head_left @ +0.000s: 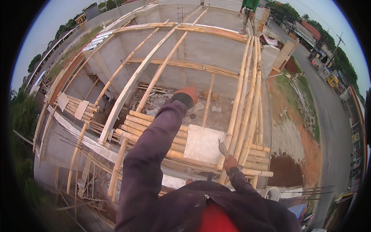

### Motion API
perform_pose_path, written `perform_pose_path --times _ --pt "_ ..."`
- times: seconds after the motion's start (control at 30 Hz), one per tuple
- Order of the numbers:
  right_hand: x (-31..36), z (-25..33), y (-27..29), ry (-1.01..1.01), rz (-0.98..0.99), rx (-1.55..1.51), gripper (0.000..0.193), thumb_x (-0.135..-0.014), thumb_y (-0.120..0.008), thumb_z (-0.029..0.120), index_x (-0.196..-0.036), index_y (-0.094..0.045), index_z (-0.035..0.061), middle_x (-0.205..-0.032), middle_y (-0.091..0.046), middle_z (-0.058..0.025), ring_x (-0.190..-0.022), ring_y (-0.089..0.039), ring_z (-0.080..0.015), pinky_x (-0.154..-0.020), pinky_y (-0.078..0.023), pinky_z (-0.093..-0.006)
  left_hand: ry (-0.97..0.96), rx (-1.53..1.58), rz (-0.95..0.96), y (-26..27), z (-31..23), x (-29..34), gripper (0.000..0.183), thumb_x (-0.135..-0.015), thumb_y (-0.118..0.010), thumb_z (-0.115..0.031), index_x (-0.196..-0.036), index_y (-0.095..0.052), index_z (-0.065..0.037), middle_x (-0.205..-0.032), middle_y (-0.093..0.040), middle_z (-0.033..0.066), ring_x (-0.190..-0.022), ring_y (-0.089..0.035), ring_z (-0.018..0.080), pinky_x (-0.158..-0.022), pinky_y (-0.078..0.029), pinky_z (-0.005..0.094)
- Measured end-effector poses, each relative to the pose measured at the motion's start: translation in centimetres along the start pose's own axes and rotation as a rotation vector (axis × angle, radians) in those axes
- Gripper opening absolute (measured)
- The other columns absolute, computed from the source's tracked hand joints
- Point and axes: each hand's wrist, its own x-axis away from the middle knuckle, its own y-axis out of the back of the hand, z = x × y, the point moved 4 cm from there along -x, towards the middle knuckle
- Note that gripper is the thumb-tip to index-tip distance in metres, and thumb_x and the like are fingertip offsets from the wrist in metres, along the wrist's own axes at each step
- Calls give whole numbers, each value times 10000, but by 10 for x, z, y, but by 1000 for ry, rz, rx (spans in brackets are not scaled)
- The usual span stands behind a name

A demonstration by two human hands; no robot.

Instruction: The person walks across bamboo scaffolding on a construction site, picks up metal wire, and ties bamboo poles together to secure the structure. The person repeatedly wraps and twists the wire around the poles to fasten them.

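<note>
My left arm reaches far forward over the bamboo scaffold. My left hand is held in the air above the open room below, apart from the poles. Its fingers are blurred, and I cannot tell whether it holds anything. Low on the right, my right hand is closed around a bundle of thin grey wires, whose ends stick up. It is beside long upright-looking bamboo poles. Between my arms, a pale flat board lies on a platform of bamboo poles.
A long squared timber runs forward on the left. Grey block walls surround a deep room with rubble on its floor. A person in green stands on the far wall. A road passes at right, far below.
</note>
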Motion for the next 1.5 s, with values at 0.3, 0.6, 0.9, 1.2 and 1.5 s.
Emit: perform_pose_path --times 0.3,0.6,0.9,1.2,1.5 --pt "33 -55 -1 -225 149 129 230 -850 -505 172 -1008 -560 14 -929 -622 -275 -902 -612 -426 -779 -488 -492 62 137 -188 90 -29 -46 757 -829 -628 -284 -1451 -237 -102 -866 -679 152 -796 -653 297 -689 -514 408" --pt "47 -76 -16 -199 210 100 235 -799 -550 142 -980 -533 -7 -857 -619 -298 -849 -615 -448 -747 -499 -494 -51 287 468 -81 12 32 575 -853 -614 -313 -1370 -439 -134 -733 -664 86 -747 -630 152 -607 -496 308" --pt "91 -128 -7 -468 138 101 229 -812 -517 128 -1008 -533 10 -872 -626 -283 -861 -618 -441 -754 -495 -504 527 807 770 -319 126 241 518 -892 -590 -261 -1359 -439 -96 -713 -641 103 -612 -628 159 -498 -510 315" --pt "118 -194 2 -808 78 153 292 -808 -516 151 -1056 -549 0 -956 -635 -256 -952 -614 -412 -824 -495 -468 187 602 452 -440 187 417 339 -868 -579 -250 -1141 -609 -51 -928 -648 130 -767 -641 228 -645 -540 366" --pt "55 -135 -43 -149 614 422 252 -798 -530 152 -959 -623 -18 -956 -633 -272 -932 -617 -416 -800 -494 -473 229 356 603 -451 160 447 422 -834 -589 -279 -1210 -571 -89 -1209 -567 184 -1086 -558 327 -906 -466 390"
